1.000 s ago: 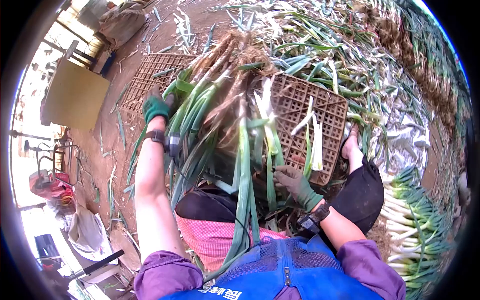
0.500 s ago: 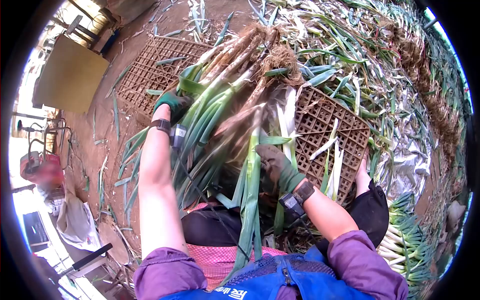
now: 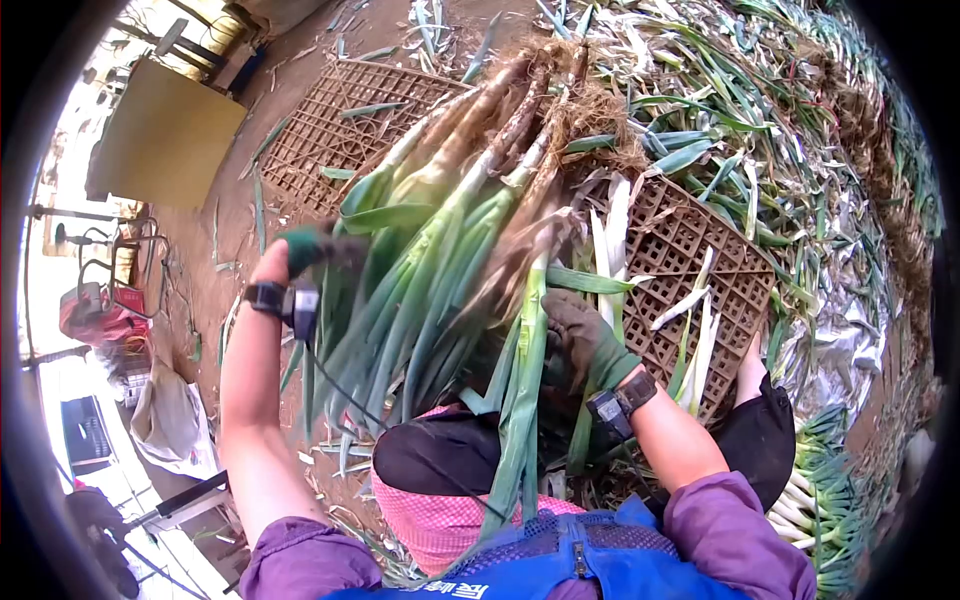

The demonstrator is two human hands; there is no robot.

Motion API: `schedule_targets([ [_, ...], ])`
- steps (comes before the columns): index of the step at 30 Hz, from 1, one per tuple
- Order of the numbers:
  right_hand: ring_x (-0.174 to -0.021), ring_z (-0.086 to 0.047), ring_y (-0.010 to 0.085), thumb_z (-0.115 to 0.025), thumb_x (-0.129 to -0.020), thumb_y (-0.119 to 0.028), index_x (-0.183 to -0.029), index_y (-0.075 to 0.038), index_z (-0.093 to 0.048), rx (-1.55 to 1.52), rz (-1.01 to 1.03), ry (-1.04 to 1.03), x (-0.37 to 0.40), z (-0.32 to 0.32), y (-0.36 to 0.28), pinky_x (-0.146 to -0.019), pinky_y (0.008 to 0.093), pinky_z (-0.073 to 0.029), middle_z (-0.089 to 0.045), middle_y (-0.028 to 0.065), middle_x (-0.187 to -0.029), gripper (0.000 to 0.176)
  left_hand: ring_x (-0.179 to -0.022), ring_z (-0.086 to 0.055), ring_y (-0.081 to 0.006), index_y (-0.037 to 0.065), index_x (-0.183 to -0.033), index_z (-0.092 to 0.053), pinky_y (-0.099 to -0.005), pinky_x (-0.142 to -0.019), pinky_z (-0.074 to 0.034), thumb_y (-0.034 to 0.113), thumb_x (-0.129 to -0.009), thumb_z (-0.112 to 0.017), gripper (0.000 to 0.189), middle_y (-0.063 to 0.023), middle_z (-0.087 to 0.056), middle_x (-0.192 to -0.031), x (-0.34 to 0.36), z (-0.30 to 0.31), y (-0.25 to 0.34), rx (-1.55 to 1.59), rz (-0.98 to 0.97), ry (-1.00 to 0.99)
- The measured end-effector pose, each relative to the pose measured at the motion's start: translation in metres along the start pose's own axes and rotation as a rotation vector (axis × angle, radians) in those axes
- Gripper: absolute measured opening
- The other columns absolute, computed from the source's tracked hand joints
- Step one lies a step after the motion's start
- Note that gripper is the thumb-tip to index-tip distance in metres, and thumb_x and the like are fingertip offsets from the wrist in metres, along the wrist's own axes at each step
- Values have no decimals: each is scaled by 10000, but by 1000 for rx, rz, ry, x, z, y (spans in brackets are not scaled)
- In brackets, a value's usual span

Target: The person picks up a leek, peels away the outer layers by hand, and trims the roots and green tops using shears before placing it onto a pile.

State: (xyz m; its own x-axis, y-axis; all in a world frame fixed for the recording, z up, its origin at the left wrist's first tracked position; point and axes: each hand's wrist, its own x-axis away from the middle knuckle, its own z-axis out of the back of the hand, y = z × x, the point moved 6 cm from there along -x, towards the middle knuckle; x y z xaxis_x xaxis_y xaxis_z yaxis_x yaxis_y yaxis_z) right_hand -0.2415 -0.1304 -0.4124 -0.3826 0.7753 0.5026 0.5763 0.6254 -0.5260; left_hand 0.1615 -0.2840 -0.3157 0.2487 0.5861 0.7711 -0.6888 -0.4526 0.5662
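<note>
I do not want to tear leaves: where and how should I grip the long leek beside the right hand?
Best at its pale stem, beyond the spreading leaves, probably from the right, where the right hand is: the stem is narrow there, while the leek bunch crowds its left side.

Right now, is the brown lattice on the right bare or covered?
Partly covered: pale stalks lie across the brown lattice, but many of its openings show.

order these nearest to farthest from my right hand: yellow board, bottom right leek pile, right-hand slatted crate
1. Slatted crate, just right of the right hand
2. Leek pile, lower right
3. Yellow board, far upper left
</note>
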Motion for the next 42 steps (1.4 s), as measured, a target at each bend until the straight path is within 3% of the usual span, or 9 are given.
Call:
schedule_targets([
  [2, -922, -613, 90, -657, -940, -212, -1156, -53, -628, -26, -41, 38, -1, 1, 2, -834, 258, -490, -663, -16, -1004, 270, -1221, -554, -226, 15, -1349, -521, -318, -1048, -426, 112, -986, -426, 387, -127, -576, -1363, 5, 11, 61, -201, -185, 459],
  [5, -995, -615, 127, -643, -947, -204, -1215, -38, -611, -14, 12, -13, -19, 20, 16, -903, 283, -476, -669, 16, -1074, 316, -1350, -467, -312, 31, -1463, -437, -392, -1114, -358, 716, -865, -503, 912, -218, -498, -1445, -147, 63, -39, -251, -159, 653],
  [12, -1152, -584, 177, -685, -912, -203, -1291, 19, -570, 195, 116, -100, -50, -12, 2, -1047, 298, -406, -637, 61, -1211, 453, -1289, -527, -350, 19, -1328, -592, -406, -1082, -384, 844, -804, -432, 990, -241, -586, -1339, -121, 12, 2, -262, 159, 613],
  [16, -1337, -473, 210, -768, -828, -201, -1399, 59, -481, 71, 12, -275, -87, -41, 3, -1116, 340, -367, -517, 89, -1440, 690, -1218, -555, -205, 61, -1394, -539, -331, -1040, -420, 562, -911, -587, 697, -116, -597, -1347, -152, -20, -46, 550, 136, 145],
  [26, -859, -670, 248, -606, -974, -223, -1304, 17, -581, -172, -162, -430, -65, -16, 5, -821, 423, -560, -684, 126, -979, 409, -1157, -580, -195, 64, -1392, -517, -307, -1011, -464, 235, -939, -651, 503, -118, -581, -1350, -77, -103, 25, 38, -741, -39],
  [31, -1247, -554, 335, -667, -868, -141, -1172, -2, -671, -47, 161, -363, -2, 49, 19, -1108, 467, -388, -622, 178, -1293, 334, -1164, -593, -266, 44, -1420, -447, -350, -992, -478, 1, -877, -657, 583, -147, -612, -1288, -47, -164, 72, -299, -1042, 137],
  [34, -1279, -530, 335, -581, -907, -86, -1228, -17, -651, 140, 229, -240, 24, 86, 27, -1132, 434, -359, -577, 167, -1373, 336, -1205, -584, -271, 21, -1484, -359, -372, -1023, -446, 278, -933, -641, 670, -180, -621, -1305, -62, -184, 80, -748, -374, 97],
  [35, -1280, -527, 326, -526, -932, -53, -1261, -29, -639, 301, 393, -251, 31, 91, 18, -1131, 409, -358, -562, 160, -1395, 348, -1092, -654, -316, 62, -1448, -420, -406, -925, -493, 441, -906, -625, 693, -196, -688, -1165, -41, -186, 87, -81, -99, 269],
  [42, -997, -666, 316, -510, -906, -13, -1188, -140, -673, 1550, 806, 190, 144, 77, -17, -903, 361, -528, -687, 152, -1092, 350, -1209, -586, -368, 54, -1405, -497, -407, -1019, -461, 508, -811, -679, 769, -261, -568, -1346, 49, -244, 151, -357, -281, 426],
])
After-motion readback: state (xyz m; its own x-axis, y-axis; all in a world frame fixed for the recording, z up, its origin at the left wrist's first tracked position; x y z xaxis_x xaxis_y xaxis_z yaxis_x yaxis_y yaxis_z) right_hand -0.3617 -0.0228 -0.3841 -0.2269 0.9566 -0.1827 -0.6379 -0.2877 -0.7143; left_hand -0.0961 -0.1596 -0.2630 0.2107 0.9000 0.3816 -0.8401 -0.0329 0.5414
